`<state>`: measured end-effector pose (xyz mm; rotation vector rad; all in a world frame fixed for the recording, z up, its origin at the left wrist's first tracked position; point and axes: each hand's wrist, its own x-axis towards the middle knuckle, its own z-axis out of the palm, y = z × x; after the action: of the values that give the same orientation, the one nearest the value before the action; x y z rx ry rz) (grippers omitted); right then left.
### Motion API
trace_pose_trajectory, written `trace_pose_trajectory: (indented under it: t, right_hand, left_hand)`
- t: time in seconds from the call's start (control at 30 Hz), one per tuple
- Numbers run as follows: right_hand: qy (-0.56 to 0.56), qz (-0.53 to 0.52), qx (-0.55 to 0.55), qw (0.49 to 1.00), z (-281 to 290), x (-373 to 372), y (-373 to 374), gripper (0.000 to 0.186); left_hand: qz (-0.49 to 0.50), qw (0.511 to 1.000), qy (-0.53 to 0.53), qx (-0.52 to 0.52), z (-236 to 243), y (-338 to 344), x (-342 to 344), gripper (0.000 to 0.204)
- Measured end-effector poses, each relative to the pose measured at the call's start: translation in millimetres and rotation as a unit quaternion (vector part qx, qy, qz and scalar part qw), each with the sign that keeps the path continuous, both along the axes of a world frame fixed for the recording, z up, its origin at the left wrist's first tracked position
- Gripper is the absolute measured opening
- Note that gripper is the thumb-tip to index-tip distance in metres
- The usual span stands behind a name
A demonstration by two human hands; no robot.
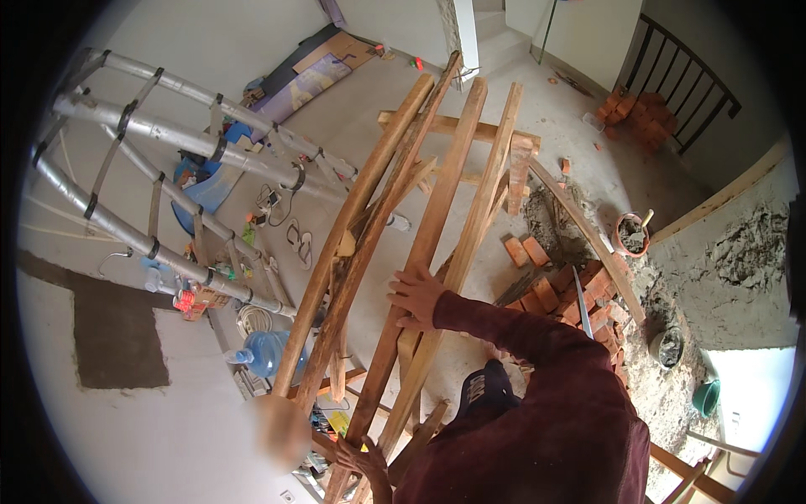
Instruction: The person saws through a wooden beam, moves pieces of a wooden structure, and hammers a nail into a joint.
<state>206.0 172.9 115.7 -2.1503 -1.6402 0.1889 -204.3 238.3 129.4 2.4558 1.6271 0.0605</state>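
Note:
Several long wooden beams lie side by side across wooden supports, running from the near left to the far middle. My right hand rests on one inner beam with its fingers spread. Beside it lies a lighter beam, close under my right wrist. Near the bottom, my left hand lies against the same inner beam, its fingers stretched out and partly hidden. Two darker beams, an outer beam and a rough-edged beam, lie to the left, touched by neither hand. A wooden crosspiece supports the far ends.
A metal ladder leans in from the left, above a blue water bottle and sandals. Stacked bricks, a mortar bucket and a slanting plank stand right. A blurred round patch covers the beams' near-left end.

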Motion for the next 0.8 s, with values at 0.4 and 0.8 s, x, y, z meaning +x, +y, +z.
trace_pose_trajectory:
  t: [0.4, 0.8]
  right_hand:
    - [-0.001, 0.147, 0.030, 0.989, 1, 43, 3, 0.041]
    - [0.009, 0.162, 0.058, 0.985, -7, 46, 18, 0.040]
  left_hand:
    - [0.086, 0.986, -0.044, 0.133, -31, 3, -11, 0.043]
    - [0.088, 0.989, -0.089, 0.078, 4, -12, 17, 0.040]
